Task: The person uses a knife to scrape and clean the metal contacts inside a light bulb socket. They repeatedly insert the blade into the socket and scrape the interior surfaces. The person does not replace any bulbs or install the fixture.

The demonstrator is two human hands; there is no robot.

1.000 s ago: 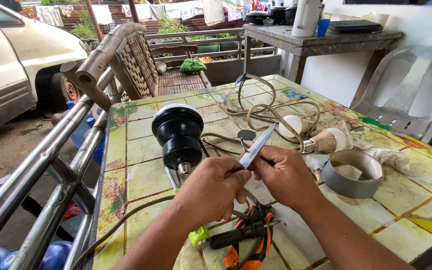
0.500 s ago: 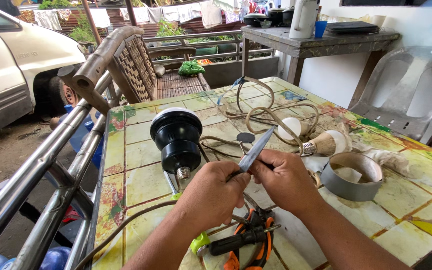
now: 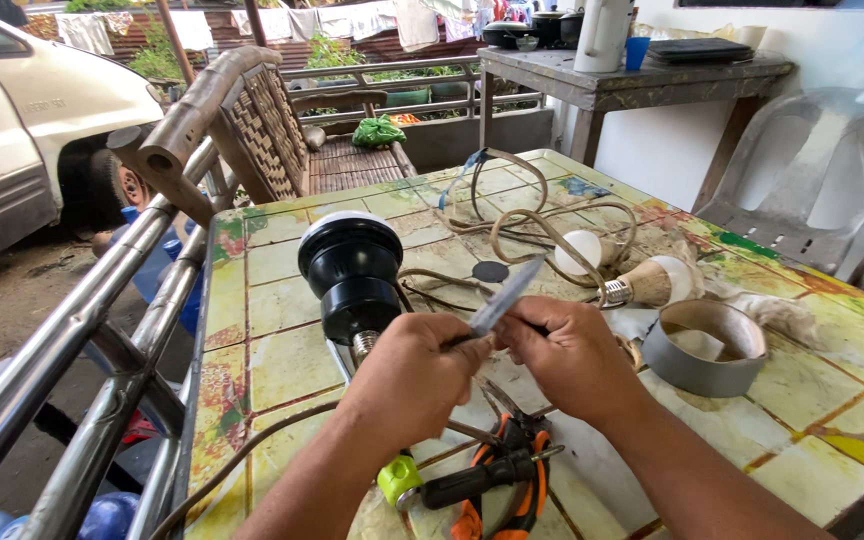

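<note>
Head view, hands: the left hand and right hand meet over the middle of the bench, knuckles almost touching, so both can work on one small thing between them.
Head view, left grip: curled shut around something thin, likely the end of the brown cord that runs off toward the near edge; the fingers hide it, so I cannot be sure.
Head view, right grip: closed on the knife, handle buried in the palm, blade slanting up and away from the body, its lower part laid against the left fingers as if to pare what they pinch.
Head view, lamp holder: the black lamp holder stands just behind the left hand, wide end up, metal thread at the bottom, kept close to the pinched cord.
Head view, tools: orange-handled pliers and a screwdriver with a green cap lie under the wrists, near to reach.
Head view, tape: a grey tape roll lies flat to the right of the right hand, apart from it.
Head view, bulbs: two bulbs rest on their sides beyond the hands, among loops of tan cable.
Head view, surroundings: a wicker chair and a white car stand beyond the railing at left.
</note>
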